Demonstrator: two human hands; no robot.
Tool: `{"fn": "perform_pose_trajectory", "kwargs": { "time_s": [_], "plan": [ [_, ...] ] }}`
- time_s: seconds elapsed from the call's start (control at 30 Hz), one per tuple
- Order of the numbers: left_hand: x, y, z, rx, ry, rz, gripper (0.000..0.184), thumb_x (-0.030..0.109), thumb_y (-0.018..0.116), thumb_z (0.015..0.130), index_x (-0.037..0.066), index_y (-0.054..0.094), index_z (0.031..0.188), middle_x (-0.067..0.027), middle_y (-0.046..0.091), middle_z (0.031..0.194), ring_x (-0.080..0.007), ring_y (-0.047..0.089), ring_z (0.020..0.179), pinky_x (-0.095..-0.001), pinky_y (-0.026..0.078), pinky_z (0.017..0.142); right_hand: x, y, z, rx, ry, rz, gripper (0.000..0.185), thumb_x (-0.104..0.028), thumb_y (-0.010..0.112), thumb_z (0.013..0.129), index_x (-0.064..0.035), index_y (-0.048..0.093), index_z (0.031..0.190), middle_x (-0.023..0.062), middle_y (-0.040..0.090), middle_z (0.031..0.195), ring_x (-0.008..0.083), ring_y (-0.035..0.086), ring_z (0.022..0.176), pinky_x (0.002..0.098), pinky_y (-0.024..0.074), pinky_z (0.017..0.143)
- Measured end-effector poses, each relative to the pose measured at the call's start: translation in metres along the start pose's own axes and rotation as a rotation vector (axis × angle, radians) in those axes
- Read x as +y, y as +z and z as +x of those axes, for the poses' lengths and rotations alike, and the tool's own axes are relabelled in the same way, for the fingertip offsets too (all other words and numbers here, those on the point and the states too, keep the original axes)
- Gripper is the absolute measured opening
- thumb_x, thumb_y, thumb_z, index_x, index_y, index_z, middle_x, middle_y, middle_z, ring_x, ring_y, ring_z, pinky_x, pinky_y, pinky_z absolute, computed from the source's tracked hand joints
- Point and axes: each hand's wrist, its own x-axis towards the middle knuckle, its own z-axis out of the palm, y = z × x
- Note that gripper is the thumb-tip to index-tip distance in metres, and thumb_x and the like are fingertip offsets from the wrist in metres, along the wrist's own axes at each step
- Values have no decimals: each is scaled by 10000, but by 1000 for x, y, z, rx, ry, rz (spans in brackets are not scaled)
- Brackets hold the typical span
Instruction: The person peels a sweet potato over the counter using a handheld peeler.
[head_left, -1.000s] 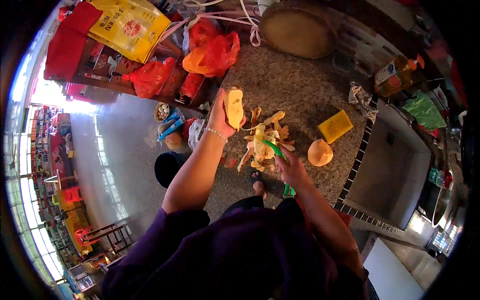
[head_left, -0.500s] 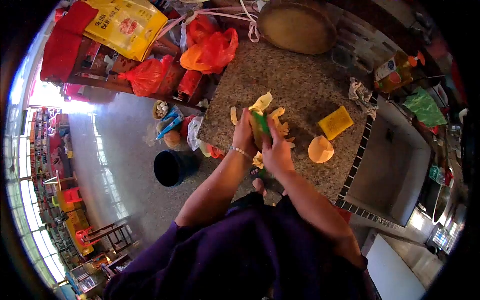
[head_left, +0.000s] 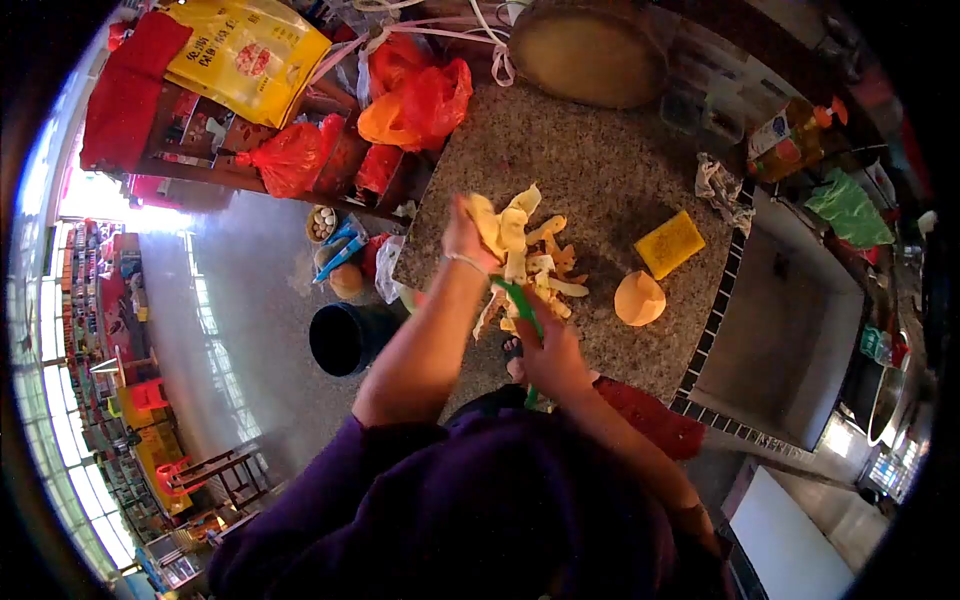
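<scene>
My left hand (head_left: pixel 463 235) is closed around a pale yellow, partly hidden piece of fruit or vegetable (head_left: pixel 486 224), held above the counter. Its exact kind I cannot make out. In my right hand (head_left: pixel 556 358) is a green-handled peeler (head_left: pixel 522 304), lower and nearer my body, apart from the yellow piece. Beneath and between the hands lies a heap of yellowish peel strips (head_left: pixel 545 268) on the speckled stone counter (head_left: pixel 590 160). To the right rests a rounded, pale orange peeled piece (head_left: pixel 640 298) with a cut face.
A yellow sponge (head_left: pixel 670 244) lies behind the peeled piece. A sink (head_left: pixel 770 340) adjoins the counter on the right, with an oil bottle (head_left: pixel 785 142) behind it. On the floor at left stands a dark bucket (head_left: pixel 345 338). A round board (head_left: pixel 588 55) is at the back.
My hands have moved apart: the left went slightly left with the yellow piece, while the right drew down toward my body with the peeler. The peel heap is more exposed.
</scene>
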Motion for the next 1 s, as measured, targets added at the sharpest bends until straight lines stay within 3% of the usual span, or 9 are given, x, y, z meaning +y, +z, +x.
{"fn": "perform_pose_trajectory", "kwargs": {
  "time_s": [0.07,0.17,0.23,0.33,0.43,0.5,0.6,0.77,1.0],
  "plan": [
    [32,-8,10,-61,-65,22,523,620,543,827,116,576,962,-40,574,843,-221,552,743,-411,474,666,14,1,-6,75,-99,10,464,-167,511,919,-105,409,1367,165,654,958,303,653,855,366,504,708],
    [60,-4,-14,-149,-105,189,591,664,495,823,98,586,966,-73,576,808,-224,544,679,-383,453,575,15,-32,22,-199,356,306,481,-181,537,914,-111,415,1373,81,598,734,164,591,618,311,476,565],
    [57,-4,-33,-217,-200,168,586,652,487,836,96,590,989,-82,579,809,-225,542,656,-381,463,569,57,-19,31,-176,166,134,477,-227,539,923,-127,419,1374,75,508,813,145,488,695,300,418,603],
    [39,-4,-54,-331,-169,217,552,623,478,859,117,601,1043,-81,618,885,-210,599,721,-376,498,601,22,-29,50,-200,283,211,468,-251,527,933,-129,417,1371,155,558,1040,230,561,936,347,451,760],
    [22,-6,-65,-409,-204,255,509,601,484,868,134,605,1029,-44,638,921,-190,623,786,-359,514,648,13,-11,68,28,63,229,468,-204,544,929,-119,418,1372,88,574,739,136,569,641,305,464,570],
    [16,2,-78,-401,-214,282,466,590,492,871,154,603,990,-10,634,896,-181,615,748,-329,498,618,7,-1,82,224,-208,128,471,-190,535,931,-125,400,1378,145,626,841,199,632,735,336,498,634],
    [-4,12,-78,-262,-210,99,454,569,502,874,133,615,935,-27,636,859,-195,610,734,-341,501,642,-31,-13,73,-5,191,-18,479,-178,520,933,-137,375,1388,220,628,1023,309,656,858,377,513,711],
    [12,6,-52,-61,59,152,444,461,570,875,44,562,1027,-95,623,882,-236,628,726,-405,537,610,-1,5,23,-41,-54,-19,451,-171,524,928,-116,412,1361,238,600,1109,312,640,940,360,500,758],
    [-18,-7,2,-129,-9,104,662,441,652,831,-5,343,1209,-116,559,1053,-264,625,822,-409,550,646,-9,-18,19,-101,159,134,416,-140,518,927,-86,447,1333,204,603,1153,269,613,1025,348,480,811]
  ]
}}
